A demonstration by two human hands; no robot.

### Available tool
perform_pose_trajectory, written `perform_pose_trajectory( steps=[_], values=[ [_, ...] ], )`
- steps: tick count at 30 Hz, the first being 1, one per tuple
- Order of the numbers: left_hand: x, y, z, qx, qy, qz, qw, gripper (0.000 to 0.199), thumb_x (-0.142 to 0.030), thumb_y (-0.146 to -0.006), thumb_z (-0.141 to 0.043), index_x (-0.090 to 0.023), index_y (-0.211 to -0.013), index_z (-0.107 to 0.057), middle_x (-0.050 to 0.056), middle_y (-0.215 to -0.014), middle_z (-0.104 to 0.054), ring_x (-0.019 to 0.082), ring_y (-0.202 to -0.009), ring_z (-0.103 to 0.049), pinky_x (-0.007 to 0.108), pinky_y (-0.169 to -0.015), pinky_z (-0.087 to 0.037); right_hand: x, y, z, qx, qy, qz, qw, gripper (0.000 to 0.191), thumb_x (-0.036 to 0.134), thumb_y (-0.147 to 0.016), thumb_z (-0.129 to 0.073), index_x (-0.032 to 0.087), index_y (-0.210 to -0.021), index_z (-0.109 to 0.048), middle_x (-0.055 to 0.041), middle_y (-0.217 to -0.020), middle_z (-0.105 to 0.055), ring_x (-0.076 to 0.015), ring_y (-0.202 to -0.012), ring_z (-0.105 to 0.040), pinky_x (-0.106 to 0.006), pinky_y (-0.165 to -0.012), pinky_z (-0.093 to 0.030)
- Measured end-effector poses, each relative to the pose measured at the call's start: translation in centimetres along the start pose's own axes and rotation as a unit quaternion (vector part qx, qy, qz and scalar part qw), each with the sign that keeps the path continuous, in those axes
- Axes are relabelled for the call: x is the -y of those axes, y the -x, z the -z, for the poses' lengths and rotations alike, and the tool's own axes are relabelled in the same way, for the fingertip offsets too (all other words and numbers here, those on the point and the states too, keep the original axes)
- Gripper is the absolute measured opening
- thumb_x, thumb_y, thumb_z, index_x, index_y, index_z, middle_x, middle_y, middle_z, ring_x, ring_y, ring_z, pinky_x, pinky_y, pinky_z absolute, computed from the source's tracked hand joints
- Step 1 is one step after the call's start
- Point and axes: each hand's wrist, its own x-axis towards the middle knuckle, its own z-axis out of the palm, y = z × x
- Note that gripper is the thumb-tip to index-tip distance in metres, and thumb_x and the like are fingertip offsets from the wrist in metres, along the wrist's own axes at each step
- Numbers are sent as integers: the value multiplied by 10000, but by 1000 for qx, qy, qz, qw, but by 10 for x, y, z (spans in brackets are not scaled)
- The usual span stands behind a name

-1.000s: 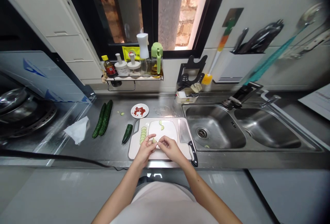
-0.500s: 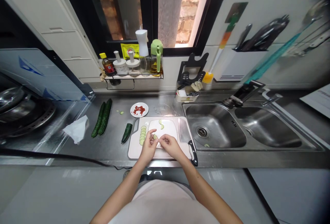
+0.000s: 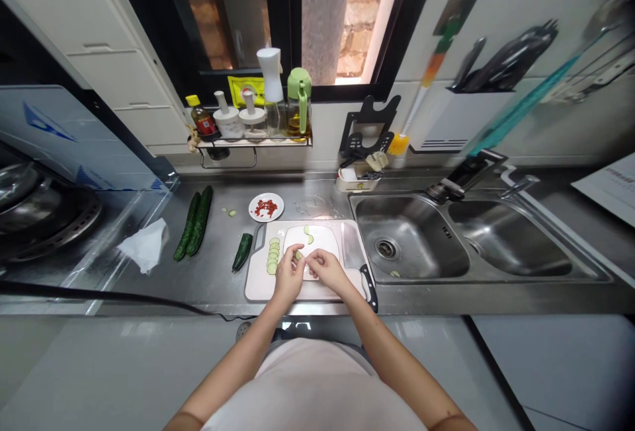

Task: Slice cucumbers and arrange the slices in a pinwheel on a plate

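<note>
Over the white plate (image 3: pixel 325 238) on the cutting board (image 3: pixel 255 285), my left hand (image 3: pixel 290 274) holds a cucumber slice (image 3: pixel 298 255) between its fingers. Close beside it, my right hand (image 3: pixel 325 268) is pinched; whatever its fingertips hold is too small to make out. Two curved cucumber slices (image 3: pixel 310 238) lie near the plate's back edge. A row of overlapping slices (image 3: pixel 273 256) rests on the board's left part. The knife (image 3: pixel 369 287) lies at the board's right edge. Left of the board is a cut cucumber piece (image 3: pixel 242 251).
Two whole cucumbers (image 3: pixel 200 221) and a crumpled white cloth (image 3: pixel 145 244) lie on the left counter. Behind the board stands a small dish of chopped red pieces (image 3: pixel 266 207). A double sink (image 3: pixel 411 239) is at the right, a condiment shelf (image 3: pixel 255 143) at the back.
The view has shifted slightly. Both hands stay together over the plate, with the cucumber slice still in my left hand and only small finger movements.
</note>
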Motion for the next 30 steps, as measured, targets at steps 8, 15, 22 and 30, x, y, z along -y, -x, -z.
perform_pose_trajectory(
  steps=[8,15,22,30],
  values=[
    [15,-41,-10,-19,-18,19,999,235,-265,-761,-630,-202,-988,-621,-23,-755,-579,107,-681,-537,210,-647,-415,-4,-46,29,-31,201,56,978,138,324,-758,-589,189,-732,-579,21,-630,-589,-124,-601,-533,-222,-579,-389],
    [25,-64,-17,-6,-54,33,998,200,-279,-763,-629,-203,-947,-654,-32,-708,-592,105,-640,-532,218,-675,-416,-6,-68,38,-47,284,78,954,112,224,-783,-531,183,-772,-634,8,-658,-602,-127,-638,-527,-214,-597,-360],
    [30,-84,-26,31,-188,83,978,148,-293,-796,-623,-220,-907,-688,7,-799,-684,142,-730,-589,240,-680,-393,-12,-89,44,-47,368,53,927,160,182,-806,-511,177,-848,-666,-36,-807,-674,-139,-730,-563,-214,-666,-368],
    [24,-101,-35,62,-307,145,939,169,-302,-815,-590,-277,-950,-689,27,-938,-720,192,-908,-628,259,-720,-401,-9,-99,40,-30,446,20,894,208,170,-856,-480,171,-954,-664,-72,-960,-692,-150,-810,-579,-216,-671,-343]
  ],
)
